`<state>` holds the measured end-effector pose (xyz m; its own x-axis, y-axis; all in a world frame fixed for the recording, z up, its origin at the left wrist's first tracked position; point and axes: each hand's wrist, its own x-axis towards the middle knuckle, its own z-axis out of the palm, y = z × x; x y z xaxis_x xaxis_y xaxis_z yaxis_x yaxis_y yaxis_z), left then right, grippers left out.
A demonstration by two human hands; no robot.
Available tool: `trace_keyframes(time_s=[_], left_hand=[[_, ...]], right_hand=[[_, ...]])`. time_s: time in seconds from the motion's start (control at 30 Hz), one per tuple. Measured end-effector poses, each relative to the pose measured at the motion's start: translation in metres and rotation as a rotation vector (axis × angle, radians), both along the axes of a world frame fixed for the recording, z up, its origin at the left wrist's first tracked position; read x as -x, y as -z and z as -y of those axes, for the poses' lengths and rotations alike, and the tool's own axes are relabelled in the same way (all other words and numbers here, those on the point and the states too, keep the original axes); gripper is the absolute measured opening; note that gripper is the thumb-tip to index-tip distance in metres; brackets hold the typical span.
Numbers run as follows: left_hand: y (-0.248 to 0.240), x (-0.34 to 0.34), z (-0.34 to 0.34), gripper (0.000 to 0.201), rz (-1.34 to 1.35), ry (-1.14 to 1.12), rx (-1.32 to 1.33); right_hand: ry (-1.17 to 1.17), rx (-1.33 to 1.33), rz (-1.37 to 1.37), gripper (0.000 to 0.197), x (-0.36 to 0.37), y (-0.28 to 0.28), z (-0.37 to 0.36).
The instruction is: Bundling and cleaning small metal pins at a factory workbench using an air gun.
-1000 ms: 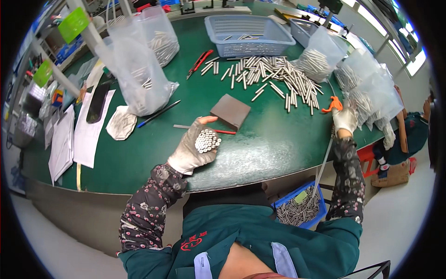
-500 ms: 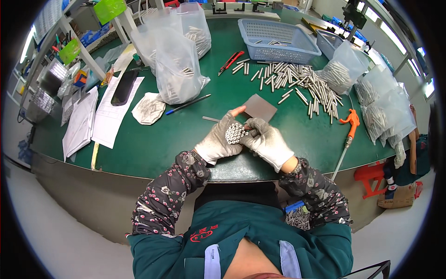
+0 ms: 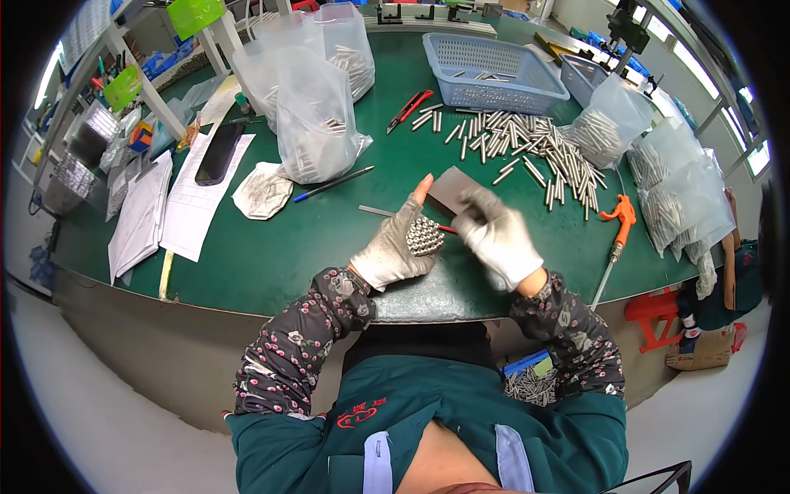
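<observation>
My left hand (image 3: 395, 251), in a whitish work glove, is closed around a bundle of metal pins (image 3: 425, 236), their round ends facing up and the bare thumb tip sticking out. My right hand (image 3: 495, 237), also gloved, is to the right of the bundle and apart from it. Its fingers are curled and smeared by motion, so I cannot make out whether they hold anything. They cover part of a flat grey-brown block (image 3: 449, 188) on the table. A thin red stick-like thing (image 3: 447, 229) shows between the bundle and my right hand. One thin metal strip (image 3: 374, 211) lies left of the bundle.
Loose metal pins (image 3: 535, 144) are heaped on the green table (image 3: 346, 235), before a blue basket (image 3: 494, 70). Plastic bags of pins (image 3: 313, 123) stand left and right. Also around are a red cutter (image 3: 409, 112), pen (image 3: 333, 184), cloth (image 3: 262, 192), phone (image 3: 220, 153) and orange air gun (image 3: 623, 216).
My right hand has moved away from the bundle to the right, toward the block. The bundle in my left hand has tilted slightly and shifted right. The red thing has come into sight.
</observation>
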<state>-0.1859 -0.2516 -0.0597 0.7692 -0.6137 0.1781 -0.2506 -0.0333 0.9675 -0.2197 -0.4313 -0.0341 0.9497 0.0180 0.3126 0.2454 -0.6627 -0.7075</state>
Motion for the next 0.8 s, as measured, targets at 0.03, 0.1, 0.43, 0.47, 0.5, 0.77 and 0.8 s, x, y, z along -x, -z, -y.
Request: trace_keyframes(time_s=[0.03,0.1,0.43,0.47,0.5,0.77,0.8], left_hand=[[0.0,0.0,-0.001,0.102,0.025,-0.016,0.016],[0.0,0.002,0.0,0.101,0.049,-0.023,0.032],[0.001,0.001,-0.002,0.108,-0.081,0.05,0.046],[0.0,0.001,-0.003,0.107,-0.049,0.056,0.03],[0.004,-0.001,-0.003,0.107,-0.053,0.052,0.032],[0.029,-0.016,0.002,0.103,0.002,0.163,0.062],[0.028,-0.014,0.005,0.103,0.179,0.094,0.098]], right_hand=[[0.11,0.151,0.053,0.03,-0.007,-0.013,0.001],[0.199,0.368,0.182,0.04,-0.022,-0.018,0.001],[0.141,0.269,0.179,0.028,-0.031,-0.015,0.006],[0.062,0.172,0.174,0.026,-0.021,-0.026,0.003],[-0.018,0.073,0.166,0.025,-0.01,-0.034,-0.001],[-0.082,0.292,0.377,0.015,-0.01,-0.044,-0.011],[-0.146,0.339,0.356,0.018,0.001,-0.044,-0.019]])
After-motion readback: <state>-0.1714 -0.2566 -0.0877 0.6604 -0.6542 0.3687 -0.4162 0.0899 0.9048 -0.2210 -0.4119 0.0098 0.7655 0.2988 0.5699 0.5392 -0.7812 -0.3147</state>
